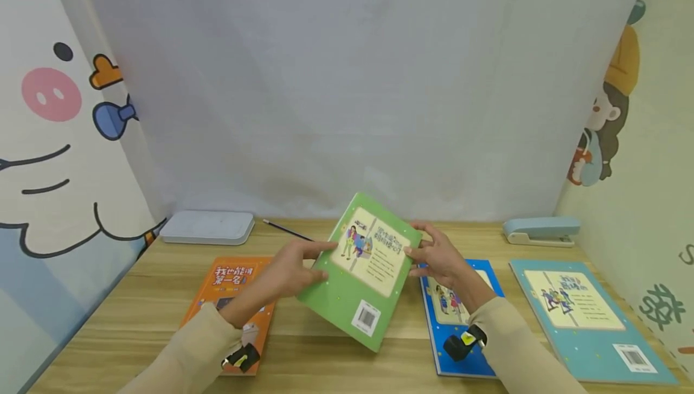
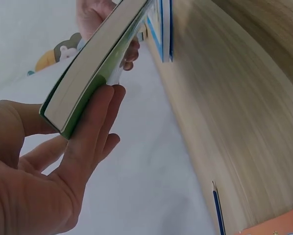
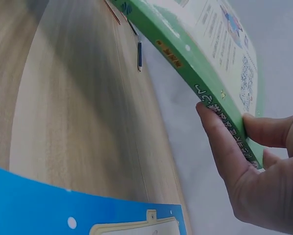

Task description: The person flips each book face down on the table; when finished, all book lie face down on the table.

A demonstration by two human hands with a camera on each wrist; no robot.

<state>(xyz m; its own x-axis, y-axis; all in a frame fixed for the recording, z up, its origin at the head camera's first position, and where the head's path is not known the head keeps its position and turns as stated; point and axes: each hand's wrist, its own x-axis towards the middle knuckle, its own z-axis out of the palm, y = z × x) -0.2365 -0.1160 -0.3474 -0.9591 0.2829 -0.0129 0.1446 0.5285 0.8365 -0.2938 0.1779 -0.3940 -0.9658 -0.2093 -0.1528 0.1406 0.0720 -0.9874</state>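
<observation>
A green book (image 1: 347,285) is held tilted above the middle of the table, its back cover with a barcode toward the head camera. My left hand (image 1: 295,267) grips its left edge, thumb on the cover; in the left wrist view the page edges of the green book (image 2: 83,73) sit between thumb and fingers. My right hand (image 1: 441,258) pinches the upper right side. In the right wrist view the spine of the green book (image 3: 205,83) lies against the fingers of my right hand (image 3: 264,171).
An orange book (image 1: 260,328) lies at left, partly under my left arm. A blue book (image 1: 434,322) and a teal book (image 1: 569,340) lie at right. Along the back are a pale blue case (image 1: 208,228), a pencil (image 1: 287,229) and a light blue stapler (image 1: 542,229).
</observation>
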